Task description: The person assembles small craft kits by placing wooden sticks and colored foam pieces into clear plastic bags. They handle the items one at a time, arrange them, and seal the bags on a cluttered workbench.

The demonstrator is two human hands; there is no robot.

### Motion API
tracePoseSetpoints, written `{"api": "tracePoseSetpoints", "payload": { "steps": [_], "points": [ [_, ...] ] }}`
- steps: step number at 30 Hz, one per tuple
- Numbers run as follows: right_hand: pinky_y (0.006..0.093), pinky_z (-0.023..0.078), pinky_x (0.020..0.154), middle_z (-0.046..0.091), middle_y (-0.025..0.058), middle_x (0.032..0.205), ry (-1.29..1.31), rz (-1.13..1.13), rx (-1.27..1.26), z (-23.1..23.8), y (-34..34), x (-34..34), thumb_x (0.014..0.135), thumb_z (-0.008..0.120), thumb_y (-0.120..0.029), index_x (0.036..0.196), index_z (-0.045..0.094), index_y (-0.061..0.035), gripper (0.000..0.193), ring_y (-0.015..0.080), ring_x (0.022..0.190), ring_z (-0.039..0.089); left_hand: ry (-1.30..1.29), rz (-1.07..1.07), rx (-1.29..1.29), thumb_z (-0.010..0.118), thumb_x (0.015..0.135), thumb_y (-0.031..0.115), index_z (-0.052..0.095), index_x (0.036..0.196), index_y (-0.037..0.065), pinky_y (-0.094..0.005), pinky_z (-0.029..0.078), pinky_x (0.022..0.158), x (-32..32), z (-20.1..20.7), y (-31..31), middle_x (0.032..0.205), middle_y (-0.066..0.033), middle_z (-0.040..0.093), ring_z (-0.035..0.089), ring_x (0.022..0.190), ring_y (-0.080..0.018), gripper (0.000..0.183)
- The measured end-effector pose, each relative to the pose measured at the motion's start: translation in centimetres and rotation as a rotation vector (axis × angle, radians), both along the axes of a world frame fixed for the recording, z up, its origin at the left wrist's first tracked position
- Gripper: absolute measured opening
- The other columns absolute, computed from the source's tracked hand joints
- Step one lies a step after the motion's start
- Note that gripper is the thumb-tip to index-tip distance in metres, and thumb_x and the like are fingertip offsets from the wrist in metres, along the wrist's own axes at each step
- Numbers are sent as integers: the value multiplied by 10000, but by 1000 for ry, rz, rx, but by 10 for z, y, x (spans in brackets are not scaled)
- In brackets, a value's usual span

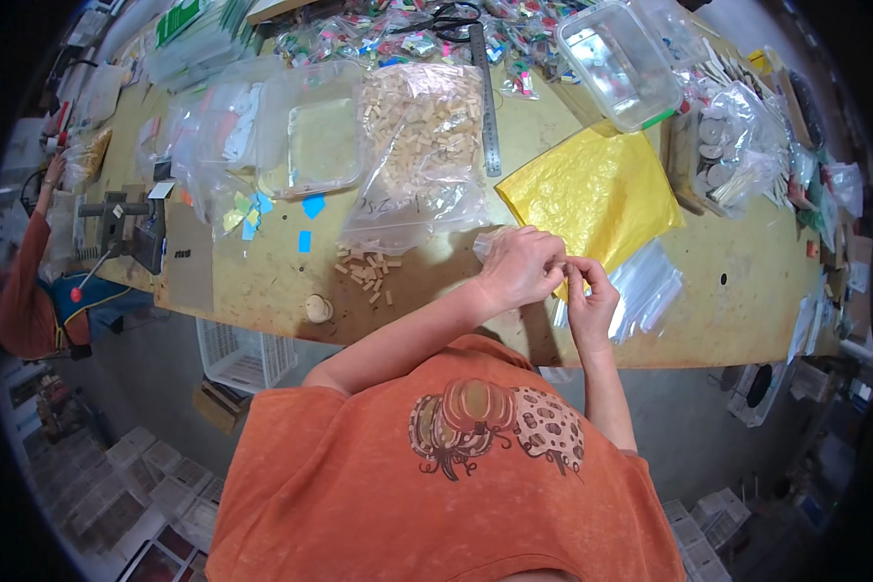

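Note:
My left hand (522,267) and my right hand (593,303) meet over the near part of the table, fingers closed and fingertips pressed together. What they pinch is too small and covered to make out. A scrap of clear plastic (484,244) shows beside my left hand. Under and behind both hands lies a yellow plastic bag (601,189), with a stack of small clear zip bags (640,294) beside my right hand. Left of my left hand, a large clear bag of small wooden blocks (422,126) lies near a loose pile of wooden blocks (367,271).
A steel ruler (488,116) and black scissors (446,19) lie farther back. Clear plastic tubs (325,145) stand beyond. A small round wooden piece (318,308) sits near the front edge. At far left, another person's arm (34,233) reaches toward the table.

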State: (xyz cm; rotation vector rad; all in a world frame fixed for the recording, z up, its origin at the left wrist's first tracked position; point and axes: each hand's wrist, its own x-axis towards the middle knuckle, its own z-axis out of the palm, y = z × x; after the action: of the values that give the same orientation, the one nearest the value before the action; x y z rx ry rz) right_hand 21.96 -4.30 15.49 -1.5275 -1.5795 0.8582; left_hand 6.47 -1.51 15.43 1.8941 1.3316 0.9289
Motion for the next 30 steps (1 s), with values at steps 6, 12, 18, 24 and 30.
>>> {"api": "tracePoseSetpoints", "payload": {
  "steps": [6, 12, 18, 24, 30],
  "points": [
    [245, 489, 671, 681, 77, 805, 5, 21, -20, 0, -2, 0, 870, 606, 6, 935, 647, 0, 77, 106, 741, 632, 87, -22, 137, 639, 686, 158, 571, 660, 113, -366, 407, 652, -5, 4, 0, 657, -36, 583, 563, 698, -231, 86],
    [226, 473, 698, 655, 43, 796, 95, -10, -70, 6, -5, 7, 882, 590, 9, 912, 624, 3, 45, 99, 759, 612, 117, -141, 247, 649, 628, 140, 521, 620, 143, -350, 363, 711, -27, 4, 3, 630, -11, 525, 520, 710, -198, 128],
    [203, 456, 727, 633, 23, 838, 141, -44, -123, 4, -4, 26, 922, 551, -20, 941, 600, -3, 56, 73, 794, 590, 153, -203, 211, 638, 613, 120, 508, 625, 141, -340, 363, 681, -53, -12, -9, 626, -17, 492, 497, 688, -211, 132],
    [207, 476, 663, 633, 24, 822, 261, -81, -175, 0, 0, 29, 904, 559, -4, 939, 602, -8, 56, 68, 734, 589, 162, -153, 192, 636, 612, 130, 491, 630, 120, -347, 377, 680, -68, -15, -21, 631, -26, 509, 497, 682, -223, 146],
    [213, 499, 643, 620, 20, 814, 522, -73, -139, 37, 6, 13, 915, 547, -9, 952, 593, -8, 59, 74, 712, 593, 12, -121, 155, 633, 614, 44, 505, 657, 98, -336, 408, 644, -100, 2, -24, 649, -30, 529, 506, 639, -236, 145]
  ]
}}
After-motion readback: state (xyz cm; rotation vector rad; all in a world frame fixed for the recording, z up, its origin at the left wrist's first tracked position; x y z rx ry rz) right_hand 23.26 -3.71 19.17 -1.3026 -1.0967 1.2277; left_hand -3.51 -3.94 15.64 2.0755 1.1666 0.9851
